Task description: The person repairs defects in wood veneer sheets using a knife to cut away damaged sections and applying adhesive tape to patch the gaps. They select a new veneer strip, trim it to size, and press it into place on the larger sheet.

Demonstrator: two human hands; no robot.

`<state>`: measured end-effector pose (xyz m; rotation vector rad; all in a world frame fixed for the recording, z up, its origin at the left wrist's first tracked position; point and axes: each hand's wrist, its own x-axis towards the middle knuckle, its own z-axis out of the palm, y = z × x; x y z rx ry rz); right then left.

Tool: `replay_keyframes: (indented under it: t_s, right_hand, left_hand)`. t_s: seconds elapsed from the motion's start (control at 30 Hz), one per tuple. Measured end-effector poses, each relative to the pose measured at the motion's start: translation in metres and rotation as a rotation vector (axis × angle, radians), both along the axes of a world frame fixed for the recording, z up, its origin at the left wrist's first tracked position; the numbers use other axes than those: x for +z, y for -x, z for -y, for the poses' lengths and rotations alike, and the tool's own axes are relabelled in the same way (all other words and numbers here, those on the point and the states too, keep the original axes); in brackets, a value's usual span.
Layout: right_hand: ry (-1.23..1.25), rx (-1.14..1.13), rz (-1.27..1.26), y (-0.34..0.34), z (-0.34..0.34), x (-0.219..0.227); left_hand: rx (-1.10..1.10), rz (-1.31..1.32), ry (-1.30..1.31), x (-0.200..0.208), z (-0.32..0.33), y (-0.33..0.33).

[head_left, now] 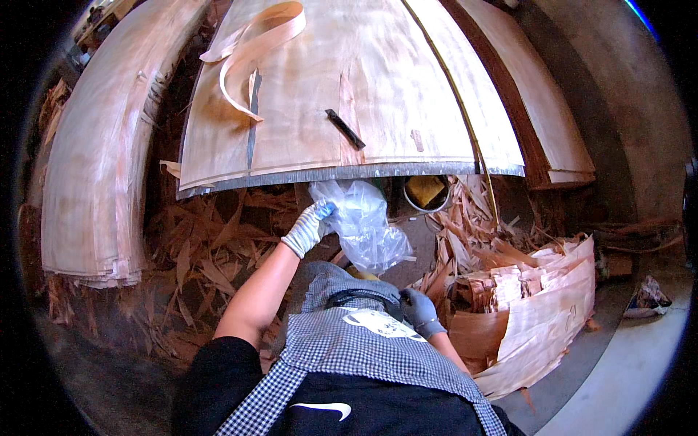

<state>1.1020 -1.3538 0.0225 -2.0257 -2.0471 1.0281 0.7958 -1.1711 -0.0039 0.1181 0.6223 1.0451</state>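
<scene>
My left hand (308, 227), in a white knit glove with blue fingertips, is closed on a crumpled clear plastic bag (363, 225). The bag hangs just below the near edge of a large stack of pale wood veneer sheets (291, 138). My right hand (419, 311), in a grey glove, rests against the right side of my checked apron (363, 341) at the waist. Its fingers are partly hidden there, so what they hold, if anything, does not show. On the stack lies a slim black bar-like object (345, 129).
A curled veneer strip (280, 33) lies on the stack's far left. More veneer stacks stand to the left (94, 167) and right (538, 94). A round container (427, 193) holds a yellowish block. Veneer scraps (211, 254) litter the floor; a bundle of broken sheets (545, 312) sits at right.
</scene>
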Motion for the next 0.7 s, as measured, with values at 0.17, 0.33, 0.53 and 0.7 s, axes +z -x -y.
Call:
replay_keyframes:
  t_s: [0.17,0.33,0.53,0.7]
  right_hand:
    - [-0.127,0.047,-0.061,0.021,-0.043,0.010]
    - [-0.162,0.160,-0.078,0.019,-0.060,0.007]
    - [-0.387,-0.095,-0.263,0.036,-0.073,0.039]
    - [-0.543,-0.309,-0.708,0.063,-0.106,0.111]
  left_hand:
    - [0.021,0.013,-0.017,-0.023,-0.002,0.010]
    - [-0.014,0.024,-0.160,0.020,-0.005,-0.006]
    - [-0.094,0.066,-0.347,0.081,-0.009,-0.013]
    - [-0.127,-0.077,-0.407,0.136,-0.009,-0.022]
